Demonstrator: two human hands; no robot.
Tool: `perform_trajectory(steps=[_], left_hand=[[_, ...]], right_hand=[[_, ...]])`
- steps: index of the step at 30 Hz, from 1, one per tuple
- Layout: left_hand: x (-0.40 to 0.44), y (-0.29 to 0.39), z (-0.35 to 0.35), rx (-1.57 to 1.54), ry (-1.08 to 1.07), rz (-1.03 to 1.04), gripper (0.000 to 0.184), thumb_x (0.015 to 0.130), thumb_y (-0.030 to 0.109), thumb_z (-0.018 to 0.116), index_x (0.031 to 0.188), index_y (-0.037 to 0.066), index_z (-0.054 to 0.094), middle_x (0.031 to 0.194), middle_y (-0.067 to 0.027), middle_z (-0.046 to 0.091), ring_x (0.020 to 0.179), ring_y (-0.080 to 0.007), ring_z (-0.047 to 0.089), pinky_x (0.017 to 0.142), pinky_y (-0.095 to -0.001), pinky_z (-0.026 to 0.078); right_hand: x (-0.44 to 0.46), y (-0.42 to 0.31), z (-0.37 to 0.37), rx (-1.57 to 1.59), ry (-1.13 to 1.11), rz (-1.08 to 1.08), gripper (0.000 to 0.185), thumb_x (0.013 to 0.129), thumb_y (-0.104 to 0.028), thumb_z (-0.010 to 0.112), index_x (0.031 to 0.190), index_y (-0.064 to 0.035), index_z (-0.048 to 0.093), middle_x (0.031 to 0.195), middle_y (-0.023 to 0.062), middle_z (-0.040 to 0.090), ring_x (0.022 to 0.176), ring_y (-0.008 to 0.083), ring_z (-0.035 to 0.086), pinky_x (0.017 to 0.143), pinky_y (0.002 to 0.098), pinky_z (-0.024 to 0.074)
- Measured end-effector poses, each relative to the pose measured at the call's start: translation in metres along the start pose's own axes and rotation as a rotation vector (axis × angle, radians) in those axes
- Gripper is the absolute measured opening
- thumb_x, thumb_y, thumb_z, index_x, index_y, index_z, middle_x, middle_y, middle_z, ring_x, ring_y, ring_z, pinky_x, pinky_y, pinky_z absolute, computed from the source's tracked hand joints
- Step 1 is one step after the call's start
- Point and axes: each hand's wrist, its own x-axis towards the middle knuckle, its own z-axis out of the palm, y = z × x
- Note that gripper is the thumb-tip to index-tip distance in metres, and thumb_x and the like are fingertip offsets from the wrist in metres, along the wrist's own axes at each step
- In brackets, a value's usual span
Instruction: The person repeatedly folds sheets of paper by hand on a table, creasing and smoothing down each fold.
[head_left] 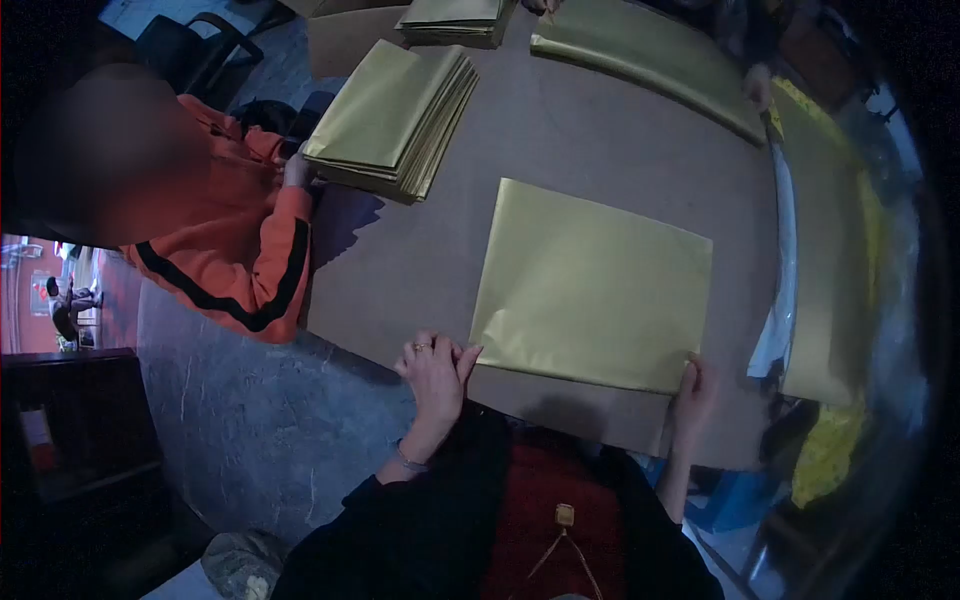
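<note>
Gold sheet (pixel 598 290): left hand (pixel 437 378), right hand (pixel 696 388) pinched its near corners; edge-handling seemed underway, next needing even grip.

One gold sheet (pixel 595 290), flat on a brown surface (pixel 550 140), near corners touched by the left hand (pixel 434 380) and right hand (pixel 695 392); one gold stack (pixel 390 110) beyond, leftward, beside a person in orange (pixel 240 265); one long gold pile (pixel 650 60) at the far side.

A satiny gold sheet (pixel 595 285) lies spread out just right of the frame's centre; slightly skewed; creased toward its lower left.
</note>
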Motion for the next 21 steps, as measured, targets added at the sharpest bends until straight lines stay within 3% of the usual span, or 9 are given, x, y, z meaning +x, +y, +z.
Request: perform_trajectory(steps=[5, 7, 8, 13, 16, 21], left_hand=[[-0.005, -0.002, 0.005, -0.003, -0.004, -0.014, 0.031, 0.079, 0.042, 0.066, 0.08, 0.011, 0.06, 0.102, -0.008, 0.051, 0.093, -0.0282, 0.045, 0.081, -0.0426, 0.028], [-0.004, -0.004, 0.007, -0.098, 0.062, 0.041, 0.03, 0.08, 0.038, 0.068, 0.088, 0.011, 0.059, 0.105, -0.0089, 0.051, 0.098, -0.0288, 0.045, 0.085, -0.0434, 0.027], [-0.003, -0.007, 0.006, -0.119, 0.031, 0.072, 0.035, 0.08, 0.035, 0.068, 0.1, 0.009, 0.057, 0.109, -0.01, 0.051, 0.104, -0.0294, 0.046, 0.088, -0.0452, 0.027], [0.021, -0.006, -0.013, -0.283, -0.083, 0.166, 0.049, 0.08, 0.03, 0.069, 0.118, 0.004, 0.051, 0.12, -0.0137, 0.05, 0.113, -0.031, 0.046, 0.092, -0.0461, 0.031], [0.043, 0.002, -0.019, -0.292, -0.07, 0.233, 0.063, 0.081, 0.02, 0.066, 0.134, -0.001, 0.038, 0.137, -0.0196, 0.039, 0.13, -0.0374, 0.035, 0.101, -0.048, 0.031], [0.102, 0.043, -0.004, -0.24, -0.053, 0.46, 0.068, 0.081, 0.021, 0.064, 0.136, -0.004, 0.032, 0.145, -0.0195, 0.028, 0.135, -0.0363, 0.027, 0.11, -0.0474, 0.023]], right_hand=[[0.002, -0.01, -0.005, -0.07, -0.007, -0.057, 0.021, 0.093, -0.013, 0.05, 0.108, -0.0054, 0.061, 0.095, 0.0151, 0.059, 0.09, 0.0286, 0.056, 0.078, 0.0375, 0.0455], [0.002, -0.006, -0.005, -0.078, -0.043, -0.018, 0.022, 0.094, -0.013, 0.048, 0.11, -0.0059, 0.061, 0.097, 0.0153, 0.058, 0.091, 0.0297, 0.056, 0.079, 0.0381, 0.0458], [0.002, -0.001, -0.001, -0.018, -0.017, -0.042, 0.022, 0.095, -0.014, 0.047, 0.11, -0.0065, 0.061, 0.1, 0.0158, 0.057, 0.09, 0.0302, 0.056, 0.078, 0.0389, 0.0458], [0.001, -0.02, -0.011, -0.149, -0.046, -0.048, 0.023, 0.095, -0.015, 0.045, 0.11, -0.0056, 0.06, 0.097, 0.0155, 0.055, 0.091, 0.0306, 0.056, 0.078, 0.0386, 0.0455], [0.001, -0.01, -0.003, -0.124, -0.017, -0.065, 0.022, 0.095, -0.016, 0.047, 0.11, -0.0058, 0.06, 0.097, 0.0151, 0.055, 0.092, 0.0301, 0.056, 0.08, 0.0386, 0.0453], [0.002, -0.011, -0.004, -0.129, -0.013, -0.055, 0.022, 0.095, -0.017, 0.047, 0.109, -0.0055, 0.06, 0.1, 0.0152, 0.057, 0.094, 0.0308, 0.056, 0.08, 0.0384, 0.0456]])
